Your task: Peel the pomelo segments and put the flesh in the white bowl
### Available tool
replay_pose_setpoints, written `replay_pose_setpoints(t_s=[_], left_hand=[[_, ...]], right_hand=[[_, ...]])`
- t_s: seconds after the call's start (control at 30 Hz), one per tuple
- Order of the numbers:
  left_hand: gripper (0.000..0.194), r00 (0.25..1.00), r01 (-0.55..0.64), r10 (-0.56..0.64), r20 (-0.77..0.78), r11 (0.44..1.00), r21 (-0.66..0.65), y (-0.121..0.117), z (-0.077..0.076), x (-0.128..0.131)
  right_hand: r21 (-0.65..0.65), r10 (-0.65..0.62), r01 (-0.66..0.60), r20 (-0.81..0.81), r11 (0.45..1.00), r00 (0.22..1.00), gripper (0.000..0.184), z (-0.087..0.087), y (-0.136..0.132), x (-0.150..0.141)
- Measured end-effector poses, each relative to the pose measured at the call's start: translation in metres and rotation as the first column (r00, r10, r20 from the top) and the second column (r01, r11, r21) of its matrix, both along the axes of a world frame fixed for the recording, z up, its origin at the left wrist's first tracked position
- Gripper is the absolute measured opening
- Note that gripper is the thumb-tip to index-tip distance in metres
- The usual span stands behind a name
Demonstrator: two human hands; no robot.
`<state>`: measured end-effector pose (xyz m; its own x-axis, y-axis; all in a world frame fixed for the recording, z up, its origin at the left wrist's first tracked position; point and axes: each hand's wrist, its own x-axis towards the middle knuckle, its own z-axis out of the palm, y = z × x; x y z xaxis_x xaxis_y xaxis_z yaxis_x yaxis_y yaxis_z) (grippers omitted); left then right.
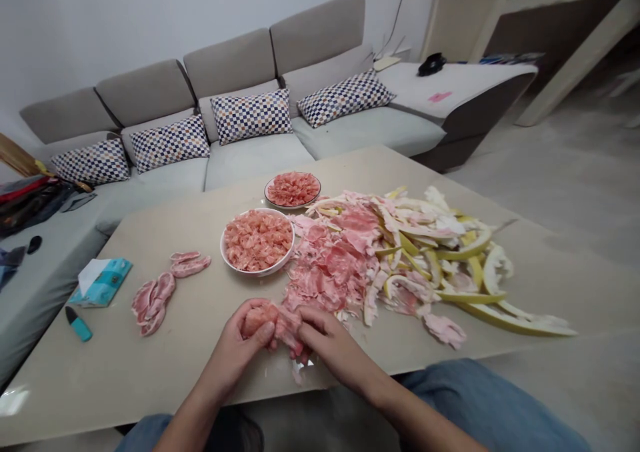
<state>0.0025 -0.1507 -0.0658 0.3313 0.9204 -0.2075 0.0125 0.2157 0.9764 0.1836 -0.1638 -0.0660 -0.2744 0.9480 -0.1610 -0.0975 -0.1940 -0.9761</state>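
Observation:
Near the table's front edge, my left hand (240, 342) is wrapped round a pink pomelo segment (261, 316). My right hand (330, 342) pinches the pale membrane (286, 329) at the segment's right side, which stretches between the two hands. Just beyond them stands a white bowl (260, 273) heaped with peeled pomelo flesh. Behind it is a dark-rimmed plate (293, 207) with more flesh. A pile of pink membrane scraps (333, 259) lies right of the bowl. Unpeeled pomelo segments (156, 302) rest on the left of the table.
Yellow-green pomelo rinds (470, 299) spread over the table's right side. At the left are a blue tissue pack (104, 283) and a small turquoise-and-black tool (79, 325). A grey sofa (255, 155) with patterned cushions stands behind the table (200, 359).

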Motion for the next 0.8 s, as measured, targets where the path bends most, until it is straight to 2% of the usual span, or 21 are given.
replay_pose_setpoints(t_s=[0.13, 0.23, 0.33, 0.43, 0.5, 0.57, 0.7, 0.8], left_hand=[[0.04, 0.985, -0.002, 0.025, 0.171, 0.991, -0.133, -0.001, 0.002, 0.001], [0.041, 0.977, 0.013, 0.022, 0.212, 0.987, -0.163, -0.002, 0.001, 0.001], [0.045, 0.977, -0.001, 0.037, 0.211, 0.986, -0.167, -0.002, -0.001, 0.0], [0.05, 0.973, 0.0, 0.041, 0.228, 0.984, -0.176, -0.001, -0.004, 0.0], [0.052, 0.971, 0.007, 0.035, 0.237, 0.985, -0.174, -0.002, -0.006, -0.001], [0.05, 0.973, 0.012, 0.027, 0.229, 0.986, -0.166, -0.002, -0.007, -0.001], [0.042, 0.987, -0.005, 0.024, 0.162, 0.993, -0.121, -0.002, -0.009, -0.004], [0.041, 0.993, -0.011, 0.022, 0.116, 0.996, -0.093, -0.001, -0.009, -0.005]], right_hand=[[-0.038, -0.036, 0.036, 0.0, 0.999, 0.999, 0.018, -0.002, 0.001, 0.004], [0.033, -0.021, 0.021, 0.026, 0.999, 0.999, 0.016, -0.001, -0.001, 0.005], [0.143, -0.044, 0.031, 0.087, 0.989, 0.995, 0.026, -0.001, -0.003, 0.003], [0.203, -0.07, 0.04, 0.138, 0.978, 0.988, 0.014, -0.001, -0.003, 0.003], [0.238, -0.079, 0.042, 0.148, 0.97, 0.986, 0.017, -0.001, -0.002, 0.004], [0.3, -0.105, 0.049, 0.175, 0.953, 0.979, 0.019, 0.0, -0.002, 0.005], [0.442, -0.19, 0.058, 0.259, 0.895, 0.947, 0.009, 0.003, -0.002, 0.007], [0.453, -0.177, 0.051, 0.241, 0.89, 0.954, 0.01, 0.006, -0.003, 0.008]])
